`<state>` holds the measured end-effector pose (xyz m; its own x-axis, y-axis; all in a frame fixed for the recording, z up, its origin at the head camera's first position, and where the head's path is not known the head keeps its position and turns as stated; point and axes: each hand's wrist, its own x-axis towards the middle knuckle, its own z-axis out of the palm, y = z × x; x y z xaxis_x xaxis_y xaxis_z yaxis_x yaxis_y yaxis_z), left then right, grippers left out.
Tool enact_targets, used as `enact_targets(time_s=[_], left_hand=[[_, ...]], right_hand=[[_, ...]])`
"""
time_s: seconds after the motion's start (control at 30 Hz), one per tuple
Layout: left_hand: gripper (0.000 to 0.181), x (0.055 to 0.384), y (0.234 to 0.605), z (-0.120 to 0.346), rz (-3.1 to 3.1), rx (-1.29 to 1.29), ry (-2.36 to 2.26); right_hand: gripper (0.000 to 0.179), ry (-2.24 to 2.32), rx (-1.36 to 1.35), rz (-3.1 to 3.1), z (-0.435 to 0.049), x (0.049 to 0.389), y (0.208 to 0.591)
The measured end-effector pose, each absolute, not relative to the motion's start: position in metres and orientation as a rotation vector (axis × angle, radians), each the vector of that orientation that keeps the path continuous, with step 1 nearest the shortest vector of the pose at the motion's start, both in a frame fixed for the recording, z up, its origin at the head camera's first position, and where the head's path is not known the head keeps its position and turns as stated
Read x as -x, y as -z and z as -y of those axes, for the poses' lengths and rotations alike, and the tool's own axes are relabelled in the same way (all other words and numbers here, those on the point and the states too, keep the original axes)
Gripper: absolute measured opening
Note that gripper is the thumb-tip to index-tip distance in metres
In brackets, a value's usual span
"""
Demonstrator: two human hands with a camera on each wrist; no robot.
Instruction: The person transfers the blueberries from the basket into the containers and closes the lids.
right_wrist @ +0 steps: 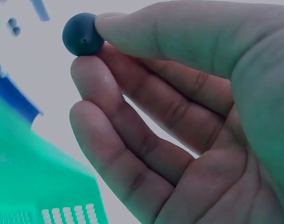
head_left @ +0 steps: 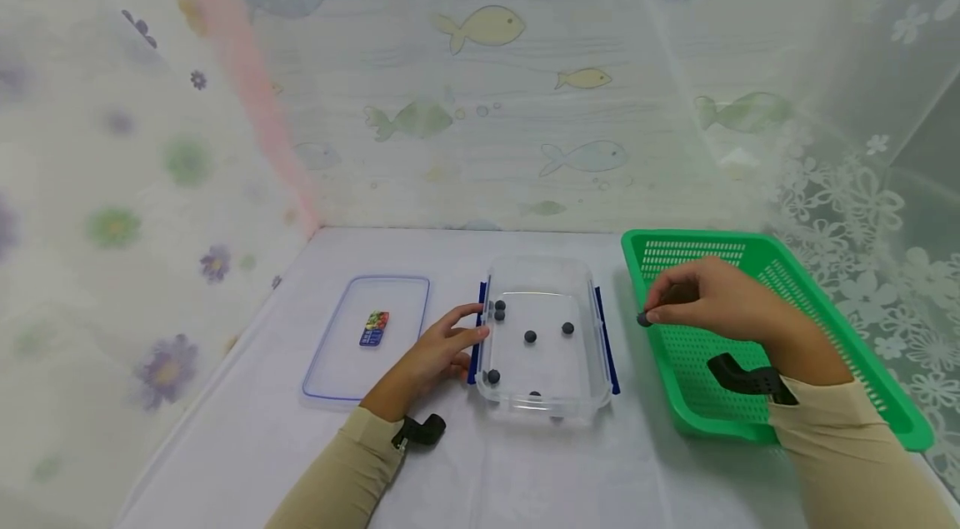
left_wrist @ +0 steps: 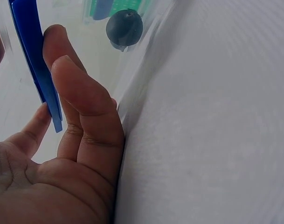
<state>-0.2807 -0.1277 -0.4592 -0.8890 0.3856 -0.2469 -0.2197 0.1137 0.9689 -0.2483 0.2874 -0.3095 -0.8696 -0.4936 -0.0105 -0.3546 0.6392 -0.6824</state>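
Note:
A clear plastic container (head_left: 546,296) with blue side latches stands lidless on the table, several blueberries (head_left: 530,336) scattered in it. My left hand (head_left: 442,346) holds its left side, with fingertips over the rim by the blue latch (left_wrist: 32,51) and other fingers bent below that latch, against the wall. My right hand (head_left: 712,300) pinches one blueberry (right_wrist: 82,35) between thumb and fingertips. That hand hovers over the left rim of a green basket (head_left: 678,408), to the container's right. The other right-hand fingers are bent and hold nothing.
Left of the container lies its flat clear lid (head_left: 337,371) with a blue seal, bearing a small colourful label (head_left: 374,329). A white cloth covers the table (head_left: 465,479). Sheer patterned curtains (head_left: 450,96) hang behind and at both sides.

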Motion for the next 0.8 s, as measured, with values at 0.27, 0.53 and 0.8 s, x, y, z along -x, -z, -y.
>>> enact_targets(time_s=[0.27, 0.53, 0.8], left_hand=[[0.065, 0.281, 0.460, 0.129, -1.935, -0.158, -1.834], [0.063, 0.280, 0.459, 0.129, -1.951, -0.169, -1.829], [0.065, 0.279, 0.457, 0.129, -1.949, -0.159, -1.830]], right_hand=[[0.005, 1.088, 0.701, -2.775, -0.268, 0.240, 0.308], [0.007, 1.125, 0.617, -2.898, -0.252, 0.232, 0.310], [0.005, 1.149, 0.532, -2.931, -0.228, 0.229, 0.316]])
